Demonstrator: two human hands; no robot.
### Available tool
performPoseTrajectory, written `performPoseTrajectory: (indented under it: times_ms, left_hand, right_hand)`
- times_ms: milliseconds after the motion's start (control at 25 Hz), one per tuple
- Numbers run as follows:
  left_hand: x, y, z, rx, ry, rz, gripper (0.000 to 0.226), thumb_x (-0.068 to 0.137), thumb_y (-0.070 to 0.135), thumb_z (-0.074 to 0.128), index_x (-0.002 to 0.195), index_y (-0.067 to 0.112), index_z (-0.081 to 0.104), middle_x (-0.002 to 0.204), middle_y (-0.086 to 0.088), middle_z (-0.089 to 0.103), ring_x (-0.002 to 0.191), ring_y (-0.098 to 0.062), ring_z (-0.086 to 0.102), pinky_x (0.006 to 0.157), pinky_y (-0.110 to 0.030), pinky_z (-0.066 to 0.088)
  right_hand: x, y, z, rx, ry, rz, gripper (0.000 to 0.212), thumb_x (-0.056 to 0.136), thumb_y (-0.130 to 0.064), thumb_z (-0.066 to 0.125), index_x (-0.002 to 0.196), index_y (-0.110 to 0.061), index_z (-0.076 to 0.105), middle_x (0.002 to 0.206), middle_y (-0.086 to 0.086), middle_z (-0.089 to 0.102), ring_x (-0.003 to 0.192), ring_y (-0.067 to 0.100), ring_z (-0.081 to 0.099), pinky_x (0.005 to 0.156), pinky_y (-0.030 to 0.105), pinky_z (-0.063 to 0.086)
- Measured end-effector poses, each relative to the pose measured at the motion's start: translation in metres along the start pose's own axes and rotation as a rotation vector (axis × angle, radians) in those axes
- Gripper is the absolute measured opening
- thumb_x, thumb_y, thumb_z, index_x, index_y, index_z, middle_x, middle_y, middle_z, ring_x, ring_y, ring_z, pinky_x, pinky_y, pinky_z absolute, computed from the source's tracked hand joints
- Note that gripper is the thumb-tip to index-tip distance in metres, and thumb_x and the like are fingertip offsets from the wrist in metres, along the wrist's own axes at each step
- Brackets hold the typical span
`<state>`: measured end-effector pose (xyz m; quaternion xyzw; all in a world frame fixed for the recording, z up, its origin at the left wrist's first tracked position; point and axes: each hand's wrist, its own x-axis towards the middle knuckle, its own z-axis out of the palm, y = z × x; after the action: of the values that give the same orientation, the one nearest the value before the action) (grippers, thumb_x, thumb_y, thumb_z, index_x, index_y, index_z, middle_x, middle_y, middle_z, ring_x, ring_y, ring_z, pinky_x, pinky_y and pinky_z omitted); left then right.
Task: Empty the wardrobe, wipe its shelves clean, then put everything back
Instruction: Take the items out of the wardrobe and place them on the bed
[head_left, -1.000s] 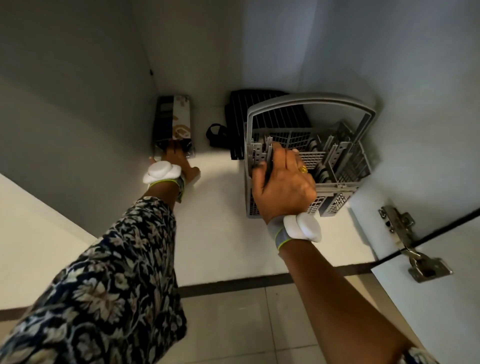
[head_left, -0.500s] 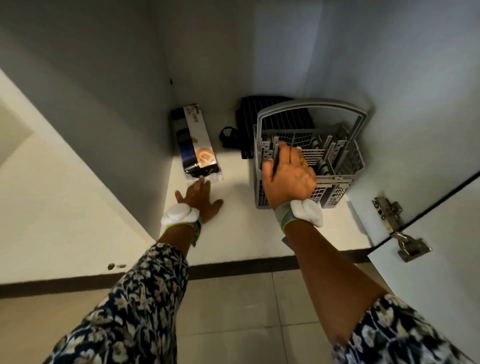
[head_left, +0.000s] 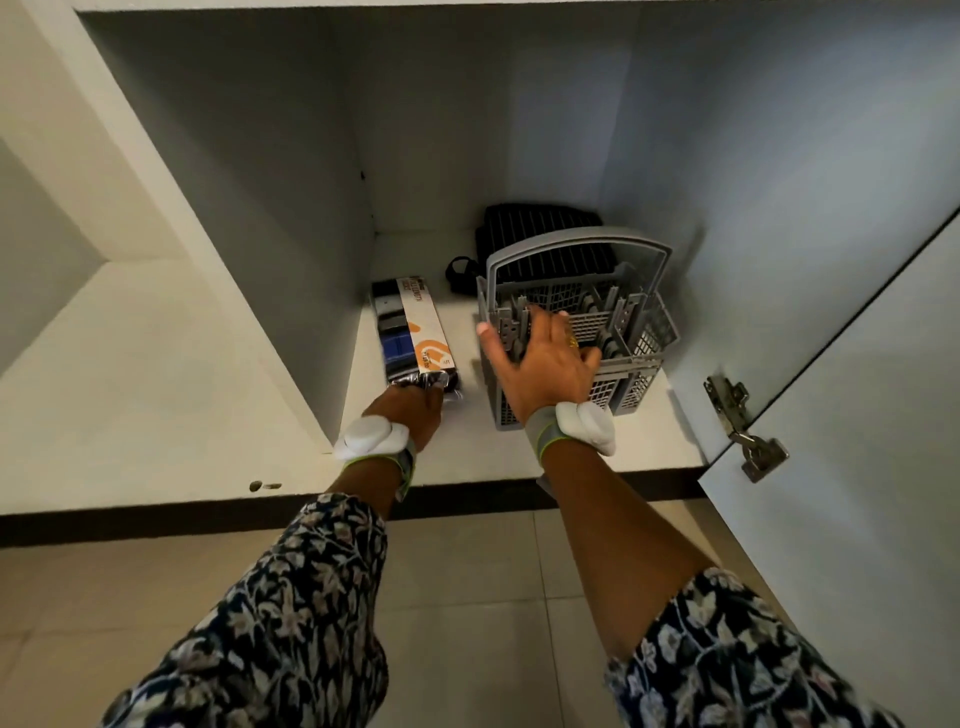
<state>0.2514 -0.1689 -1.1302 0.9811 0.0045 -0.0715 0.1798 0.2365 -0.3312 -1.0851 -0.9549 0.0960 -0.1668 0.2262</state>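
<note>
The wardrobe's bottom shelf (head_left: 467, 441) carries three things. A flat packet (head_left: 415, 332) with white, orange and blue print lies at the left, and my left hand (head_left: 415, 410) grips its near end, fingertips curled against it. A grey plastic cutlery basket (head_left: 634, 332) with an upright handle stands at the right. My right hand (head_left: 540, 364) lies over its near rim with the thumb splayed to the left and the fingers stretched across the top. A black ribbed bag (head_left: 540, 234) with a strap leans at the back behind the basket.
The wardrobe door (head_left: 857, 467) stands open at the right, its metal hinge (head_left: 743, 426) jutting out near the basket. A white side panel (head_left: 291, 291) walls off the left compartment. Beige floor tiles (head_left: 467, 597) lie below the shelf's dark front edge.
My left hand went from lying flat on the shelf to gripping the packet's near end. My right hand loosened from its grip on the basket rim and spread out. The camera pulled back.
</note>
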Motion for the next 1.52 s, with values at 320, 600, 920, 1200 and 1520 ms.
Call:
performPoseTrajectory:
  times_ms: [320, 600, 920, 1200, 1520]
  left_hand:
    - [0.012, 0.013, -0.006, -0.294, 0.263, -0.408, 0.060, 0.094, 0.047, 0.046, 0.130, -0.002, 0.038, 0.134, -0.025, 0.041, 0.123, -0.039, 0.042, 0.101, -0.041, 0.033]
    - [0.026, 0.012, 0.012, -0.505, 0.139, -0.607, 0.095, 0.078, 0.075, 0.047, 0.133, -0.001, 0.034, 0.138, -0.023, 0.042, 0.128, -0.038, 0.040, 0.107, -0.042, 0.028]
    - [0.039, 0.008, 0.013, -0.789, 0.060, -0.664, 0.100, 0.064, 0.073, 0.064, 0.134, 0.003, 0.045, 0.132, -0.018, 0.053, 0.118, -0.037, 0.053, 0.101, -0.045, 0.045]
    - [0.021, 0.034, 0.018, -0.828, 0.300, -0.698, 0.084, 0.077, 0.058, 0.064, 0.134, 0.005, 0.033, 0.136, -0.015, 0.049, 0.125, -0.032, 0.048, 0.104, -0.039, 0.034]
    - [-0.079, 0.043, -0.018, -0.962, 0.178, -0.802, 0.078, 0.069, 0.046, 0.078, 0.124, 0.007, 0.038, 0.119, -0.014, 0.060, 0.110, -0.030, 0.058, 0.102, -0.034, 0.040]
  right_hand:
    - [0.002, 0.006, 0.002, -0.038, -0.068, -0.051, 0.080, 0.082, -0.060, 0.050, 0.147, -0.022, 0.023, 0.152, 0.005, 0.031, 0.143, 0.022, 0.022, 0.113, 0.054, 0.008]
    - [0.001, 0.003, 0.009, 0.054, -0.008, -0.122, 0.076, 0.074, -0.061, 0.044, 0.140, -0.023, 0.037, 0.143, -0.001, 0.046, 0.142, 0.020, 0.027, 0.113, 0.054, -0.002]
    - [-0.004, -0.002, 0.005, 0.002, -0.012, -0.110, 0.069, 0.079, -0.057, 0.059, 0.135, -0.023, 0.039, 0.140, 0.000, 0.047, 0.139, 0.024, 0.033, 0.103, 0.069, -0.017]
    - [0.002, -0.012, 0.003, -0.113, -0.157, -0.039, 0.076, 0.076, -0.049, 0.067, 0.137, -0.021, 0.031, 0.145, -0.004, 0.038, 0.129, 0.037, 0.044, 0.097, 0.079, -0.011]
    - [-0.055, 0.001, -0.075, -0.190, -0.379, -0.137, 0.074, 0.083, -0.036, 0.060, 0.144, -0.019, 0.024, 0.149, 0.001, 0.034, 0.129, 0.040, 0.044, 0.110, 0.066, -0.003]
